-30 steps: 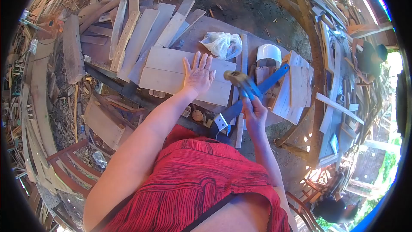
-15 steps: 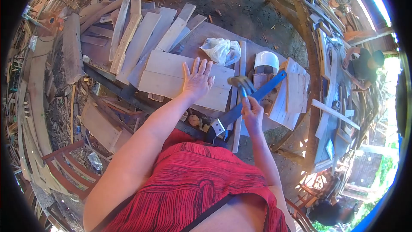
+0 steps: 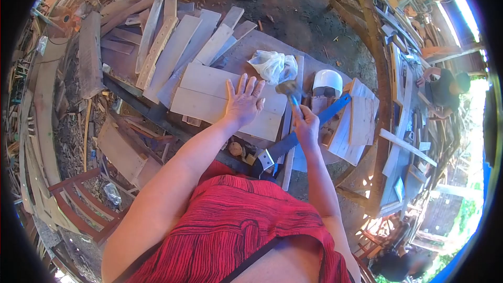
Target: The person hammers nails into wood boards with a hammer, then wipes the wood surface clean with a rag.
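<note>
My left hand [image 3: 243, 104] lies flat with spread fingers on pale joined boards [image 3: 201, 99] on the workbench. My right hand [image 3: 306, 126] grips a hammer [image 3: 289, 91] by its handle. The hammer's head is slightly blurred and overlaps the right end of the boards. A handsaw [image 3: 314, 126] with a blue-tipped blade lies slantwise behind my right hand, its handle toward me. Between the boards and the saw runs a long narrow strip of wood [image 3: 294, 141]. Just beyond the hammer sits a crumpled white plastic bag [image 3: 272, 66].
A white rounded container [image 3: 327, 81] stands right of the hammer, near stacked short planks [image 3: 361, 115]. Several loose boards [image 3: 178, 47] fan out on the left. A reddish wooden chair [image 3: 86, 202] is at lower left. Another person [image 3: 445, 89] is at the far right.
The hammer has swung slightly left and up, its head now nearer the boards' right end. My left hand stays flat on the boards, and the view has shifted a little.
</note>
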`<act>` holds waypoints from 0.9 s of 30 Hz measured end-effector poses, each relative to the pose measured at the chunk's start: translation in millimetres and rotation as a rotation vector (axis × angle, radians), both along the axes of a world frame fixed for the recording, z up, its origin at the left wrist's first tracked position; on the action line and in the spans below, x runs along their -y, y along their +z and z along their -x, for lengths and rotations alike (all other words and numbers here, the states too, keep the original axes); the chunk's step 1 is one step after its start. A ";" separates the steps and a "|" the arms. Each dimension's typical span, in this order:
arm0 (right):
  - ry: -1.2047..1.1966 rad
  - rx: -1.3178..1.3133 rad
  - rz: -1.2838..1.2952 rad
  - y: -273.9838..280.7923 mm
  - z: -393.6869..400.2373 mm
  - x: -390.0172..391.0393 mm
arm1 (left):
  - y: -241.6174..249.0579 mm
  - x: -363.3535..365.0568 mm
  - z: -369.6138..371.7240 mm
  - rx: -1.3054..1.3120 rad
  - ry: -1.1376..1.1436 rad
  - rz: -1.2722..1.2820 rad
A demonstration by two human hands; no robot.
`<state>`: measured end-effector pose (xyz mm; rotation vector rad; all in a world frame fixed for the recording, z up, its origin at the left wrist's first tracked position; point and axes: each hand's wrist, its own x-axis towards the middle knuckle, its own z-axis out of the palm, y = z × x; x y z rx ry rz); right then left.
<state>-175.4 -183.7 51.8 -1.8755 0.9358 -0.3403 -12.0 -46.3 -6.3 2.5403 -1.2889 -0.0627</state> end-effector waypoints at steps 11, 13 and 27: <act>0.048 -0.198 0.246 -19.4 -6.6 -0.6 | 0.4 -2.5 0.4 -0.012 -0.020 0.006; 0.017 -0.071 0.238 -13.2 -8.7 -3.0 | -1.3 -2.8 1.9 -0.007 -0.016 0.010; -0.307 0.063 -0.153 1.4 104.8 -41.0 | 13.8 17.8 -2.2 -0.045 -0.009 -0.043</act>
